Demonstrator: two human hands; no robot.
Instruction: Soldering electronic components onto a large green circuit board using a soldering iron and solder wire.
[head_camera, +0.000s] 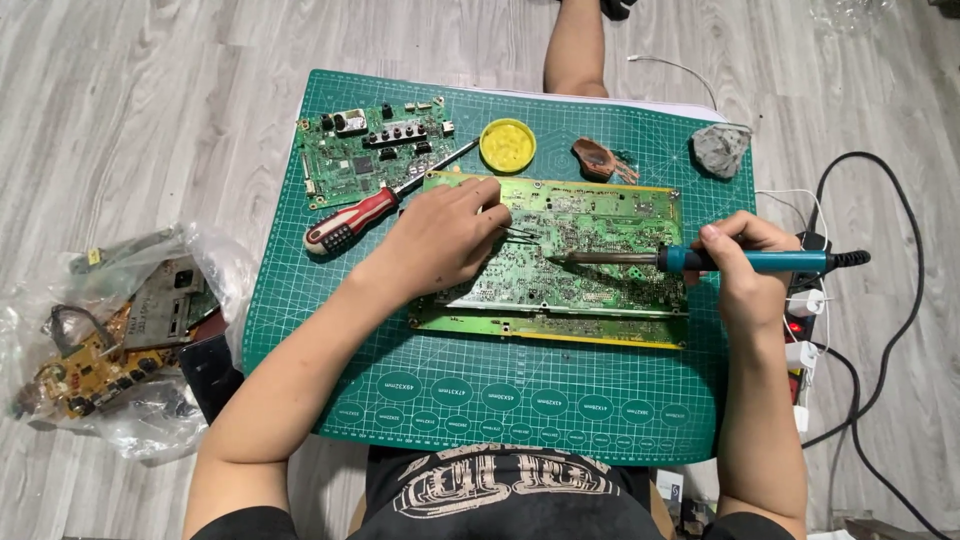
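Two hands work over a large green circuit board (590, 250) lying flat at the centre of a green cutting mat (330, 350) on the wood-look floor, the board's long axis running from 9 to 3 o'clock. The right hand (745, 265) is closed around the teal handle of a soldering iron (700, 260), which lies nearly level with its tip pointing toward 9 o'clock and touching or just above the board near its middle; its cord trails off at 3 o'clock, probably so it stays clear of the work. The left hand (445, 235) rests on the board's 9 o'clock part, fingers curled and pinching slim tweezers (520, 234) that point toward 3 o'clock, near the iron's tip; the palm's weight likely steadies the board. Whether the tweezers hold a part is too small to tell. At 11 o'clock lie a smaller green board (370, 150) and a red-handled screwdriver (360, 220), slanted with its shaft toward 1 o'clock. A yellow round tin (508, 145) sits at 12 o'clock, a grey lump (722, 148) at 2 o'clock. Off the mat at 9 o'clock, a clear bag (110, 340) holds more boards.
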